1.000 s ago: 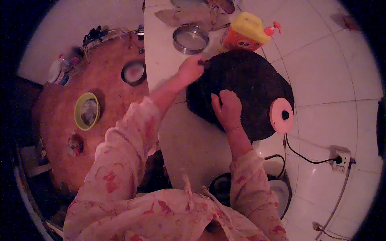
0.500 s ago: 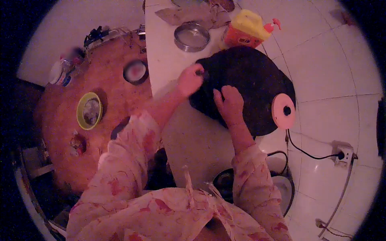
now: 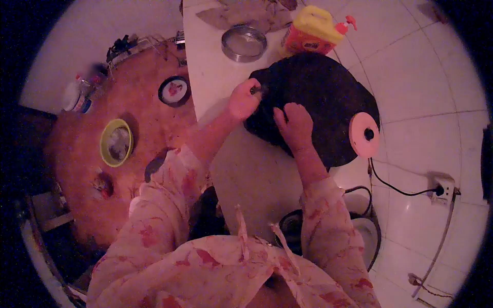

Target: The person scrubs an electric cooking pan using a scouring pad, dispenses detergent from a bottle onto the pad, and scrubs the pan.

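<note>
A large black round thing point(image 3: 328, 97), matte like cloth, covers much of the counter in front of me. My left hand point(image 3: 244, 100) is closed at its left edge, around a small dark thing too blurred to name. My right hand point(image 3: 298, 126) lies on the near left part of the black surface, thumb apart from the fingers and nothing visible between them. A pink round lid point(image 3: 359, 141) with a black knob leans at the right edge of the black thing.
On the pale counter point(image 3: 257, 174) stand a round metal tin point(image 3: 244, 43) and a yellow-and-red jug point(image 3: 313, 32). A black cord point(image 3: 403, 191) runs to a wall socket point(image 3: 446, 191). A yellow basin point(image 3: 105, 143) and a round dish point(image 3: 174, 91) are on the reddish floor at left.
The view has shifted slightly. Both hands keep nearly the same places on the black thing, and the pink lid still leans at its right edge.
</note>
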### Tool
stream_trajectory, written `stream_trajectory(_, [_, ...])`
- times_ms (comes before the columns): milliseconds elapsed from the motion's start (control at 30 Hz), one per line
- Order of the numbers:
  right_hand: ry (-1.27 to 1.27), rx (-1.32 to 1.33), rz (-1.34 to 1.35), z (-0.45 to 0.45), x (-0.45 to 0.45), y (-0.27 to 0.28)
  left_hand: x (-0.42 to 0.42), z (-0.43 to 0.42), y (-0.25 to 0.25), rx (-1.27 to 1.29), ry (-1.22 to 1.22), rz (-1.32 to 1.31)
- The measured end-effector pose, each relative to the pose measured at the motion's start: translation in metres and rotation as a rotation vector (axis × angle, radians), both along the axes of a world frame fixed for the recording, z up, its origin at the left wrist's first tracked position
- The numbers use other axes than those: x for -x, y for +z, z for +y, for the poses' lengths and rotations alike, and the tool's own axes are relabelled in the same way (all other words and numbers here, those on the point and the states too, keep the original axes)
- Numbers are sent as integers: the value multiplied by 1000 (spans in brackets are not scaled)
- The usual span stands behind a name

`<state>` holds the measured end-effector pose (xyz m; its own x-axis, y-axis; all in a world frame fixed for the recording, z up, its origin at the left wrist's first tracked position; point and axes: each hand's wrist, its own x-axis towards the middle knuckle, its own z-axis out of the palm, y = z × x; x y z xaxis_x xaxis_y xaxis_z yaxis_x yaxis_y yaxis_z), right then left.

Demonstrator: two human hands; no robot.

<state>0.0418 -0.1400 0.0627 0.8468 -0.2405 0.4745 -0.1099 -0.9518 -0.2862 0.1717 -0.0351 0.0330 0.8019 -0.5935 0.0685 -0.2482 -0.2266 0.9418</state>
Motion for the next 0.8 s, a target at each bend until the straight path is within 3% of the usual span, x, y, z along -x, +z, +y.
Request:
stream_trajectory(300, [16, -8, 41, 0, -2, 8, -84, -67, 0, -44, -71, -193])
stream_trajectory(467, [21, 27, -6, 0, -1, 2, -53, -35, -8, -80, -26, -237])
stream_trajectory(533, [22, 15, -4, 1, 1, 3, -22, -5, 4, -9, -29, -75])
stream_trajectory(667, [27, 30, -8, 0, -1, 3, -39, -14, -2, -4, -93, 49])
stream_trajectory(733, [30, 15, -1, 1, -3, 5, -71, -42, -4, -135, -73, -251])
stream_trajectory(800, [31, -6, 9, 1, -1, 5, -89, -63, 9, -221, -152, -244])
